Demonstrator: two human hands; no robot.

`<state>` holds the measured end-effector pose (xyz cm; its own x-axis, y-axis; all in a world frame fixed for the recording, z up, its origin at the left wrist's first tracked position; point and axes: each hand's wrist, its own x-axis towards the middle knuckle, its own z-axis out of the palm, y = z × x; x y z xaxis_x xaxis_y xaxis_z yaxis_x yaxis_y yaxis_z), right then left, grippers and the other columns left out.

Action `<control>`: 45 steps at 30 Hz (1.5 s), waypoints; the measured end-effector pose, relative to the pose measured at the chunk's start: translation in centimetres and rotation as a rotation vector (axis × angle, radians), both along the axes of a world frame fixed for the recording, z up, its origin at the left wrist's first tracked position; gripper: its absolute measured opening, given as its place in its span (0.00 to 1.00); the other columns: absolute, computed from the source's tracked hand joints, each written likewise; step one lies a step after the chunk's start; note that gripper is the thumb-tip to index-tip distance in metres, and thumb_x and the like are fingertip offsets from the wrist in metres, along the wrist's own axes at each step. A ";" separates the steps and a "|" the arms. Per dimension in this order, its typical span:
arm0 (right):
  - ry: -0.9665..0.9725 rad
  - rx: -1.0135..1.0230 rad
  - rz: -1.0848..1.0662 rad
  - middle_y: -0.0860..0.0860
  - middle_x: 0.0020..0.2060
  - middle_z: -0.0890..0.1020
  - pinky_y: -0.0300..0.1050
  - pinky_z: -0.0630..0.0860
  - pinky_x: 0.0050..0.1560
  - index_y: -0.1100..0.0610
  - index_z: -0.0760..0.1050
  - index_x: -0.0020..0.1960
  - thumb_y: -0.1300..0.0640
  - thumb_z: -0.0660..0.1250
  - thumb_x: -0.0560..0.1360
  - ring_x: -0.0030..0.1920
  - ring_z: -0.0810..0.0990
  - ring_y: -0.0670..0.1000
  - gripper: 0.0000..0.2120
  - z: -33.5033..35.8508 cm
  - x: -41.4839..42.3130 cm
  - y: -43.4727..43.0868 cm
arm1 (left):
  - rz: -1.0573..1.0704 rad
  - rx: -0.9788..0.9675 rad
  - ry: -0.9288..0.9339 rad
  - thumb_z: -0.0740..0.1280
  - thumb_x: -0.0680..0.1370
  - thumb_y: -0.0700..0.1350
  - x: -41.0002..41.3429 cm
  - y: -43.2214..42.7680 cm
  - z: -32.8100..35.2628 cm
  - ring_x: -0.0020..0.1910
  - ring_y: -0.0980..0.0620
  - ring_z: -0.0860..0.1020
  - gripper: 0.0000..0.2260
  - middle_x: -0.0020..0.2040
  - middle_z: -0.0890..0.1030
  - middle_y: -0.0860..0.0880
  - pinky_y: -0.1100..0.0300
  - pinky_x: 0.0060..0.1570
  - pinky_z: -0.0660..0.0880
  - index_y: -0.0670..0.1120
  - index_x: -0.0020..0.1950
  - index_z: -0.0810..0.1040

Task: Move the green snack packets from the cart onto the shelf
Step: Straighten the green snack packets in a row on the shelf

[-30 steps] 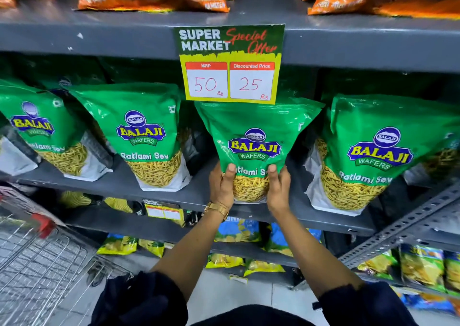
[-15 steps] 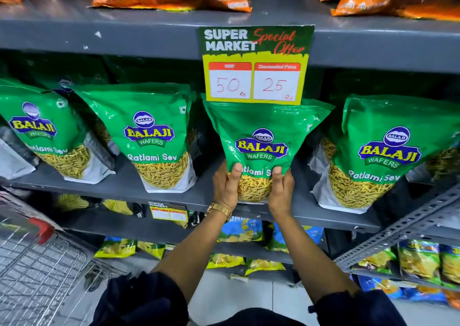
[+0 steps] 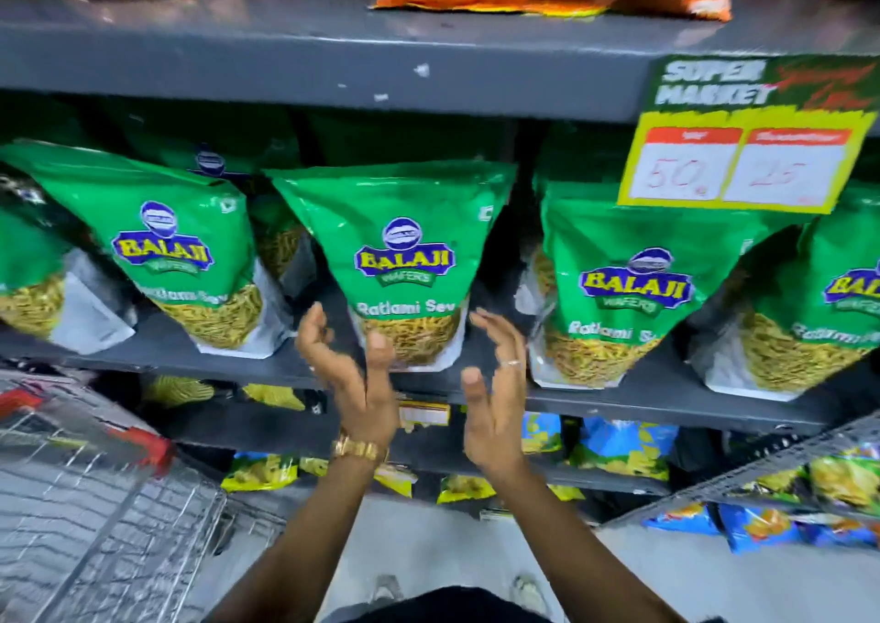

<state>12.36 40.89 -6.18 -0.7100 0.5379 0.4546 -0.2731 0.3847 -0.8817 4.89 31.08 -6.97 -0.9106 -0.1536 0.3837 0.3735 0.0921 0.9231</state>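
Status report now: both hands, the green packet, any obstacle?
Left hand open, right hand open. Green packet upright on shelf, not gripped. No obstacle seen.

A chunky gold metal watch circles the left wrist; a thin silver ring bands a right finger.

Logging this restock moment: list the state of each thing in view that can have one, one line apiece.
Left hand: open, grip empty, beside the packet's lower left.
Right hand: open, grip empty, clear of the packet.
Middle green packet: upright on the shelf, sealed, unheld.
Neighbouring green packets: standing on the shelf, leaning.
Shelf: stocked along its front.
Price card: hanging from the shelf above, blurred.
Cart: contents cannot be told.
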 end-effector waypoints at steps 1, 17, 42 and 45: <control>0.004 -0.055 -0.010 0.54 0.69 0.69 0.40 0.62 0.73 0.64 0.66 0.71 0.30 0.53 0.75 0.72 0.66 0.44 0.41 -0.4 -1.4 -0.6 | -0.067 0.041 -0.054 0.57 0.73 0.70 -1.4 -0.5 -0.4 0.74 0.45 0.62 0.38 0.74 0.61 0.41 0.53 0.73 0.59 0.46 0.73 0.56; -0.121 -0.449 0.122 0.42 0.46 0.87 0.36 0.80 0.48 0.58 0.73 0.58 0.32 0.74 0.62 0.48 0.84 0.41 0.37 -0.7 -8.3 -0.6 | -0.468 0.126 -0.254 0.65 0.64 0.74 -7.9 -0.9 -1.2 0.48 0.52 0.80 0.46 0.51 0.81 0.42 0.51 0.52 0.77 0.33 0.60 0.74; 0.029 0.096 -0.153 0.46 0.69 0.63 0.49 0.61 0.73 0.56 0.60 0.73 0.27 0.53 0.73 0.71 0.63 0.51 0.40 -2.2 -3.3 -4.8 | -0.277 -0.168 0.030 0.54 0.78 0.65 -5.1 -7.2 -0.4 0.68 0.51 0.72 0.28 0.67 0.74 0.54 0.49 0.68 0.69 0.48 0.68 0.70; 0.056 0.232 0.056 0.35 0.66 0.62 0.35 0.59 0.71 0.49 0.63 0.67 0.26 0.52 0.73 0.69 0.62 0.38 0.34 -1.2 -3.3 -7.8 | -0.250 -0.217 0.150 0.54 0.79 0.63 -5.7 -10.2 0.9 0.61 0.46 0.77 0.28 0.60 0.79 0.46 0.50 0.61 0.74 0.40 0.62 0.76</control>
<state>9.11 33.04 -7.35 -0.7057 0.3750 0.6012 -0.3456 0.5585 -0.7541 -0.78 20.85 -6.08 -0.8410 0.1662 0.5148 0.5386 0.1689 0.8254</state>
